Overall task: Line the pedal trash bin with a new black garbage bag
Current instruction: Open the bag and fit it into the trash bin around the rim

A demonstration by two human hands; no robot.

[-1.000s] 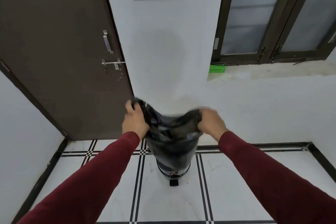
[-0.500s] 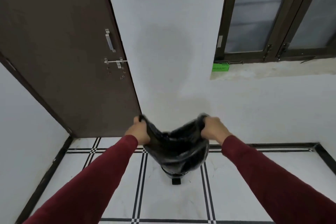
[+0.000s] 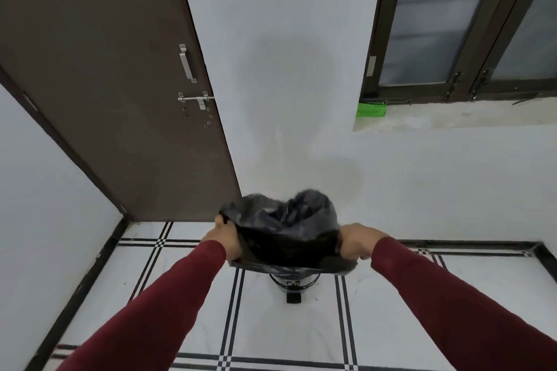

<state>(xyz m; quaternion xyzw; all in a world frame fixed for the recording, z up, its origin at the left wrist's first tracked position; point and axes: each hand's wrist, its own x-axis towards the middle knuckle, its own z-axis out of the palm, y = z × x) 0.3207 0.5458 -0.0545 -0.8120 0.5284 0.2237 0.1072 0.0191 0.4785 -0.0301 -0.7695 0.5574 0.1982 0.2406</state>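
Observation:
A black garbage bag (image 3: 286, 232) is spread wide between both hands, puffed up with air above the pedal trash bin (image 3: 294, 281). My left hand (image 3: 224, 238) grips the bag's left edge and my right hand (image 3: 355, 241) grips its right edge. The bag's lower rim hangs over the bin's top and hides most of it. Only the bin's shiny lower body and its black foot pedal (image 3: 293, 297) show below the bag. The bin stands on the tiled floor close to the white wall.
A brown door (image 3: 114, 84) with a handle and latch stands at the left. A window with a ledge is at the right, with a green box (image 3: 371, 109) on the ledge. White floor tiles with black stripes surround the bin.
Both hands have moved lower and farther apart, stretching the bag's mouth wider. The bag has billowed up and now covers the bin's top, where before it hung down between the hands.

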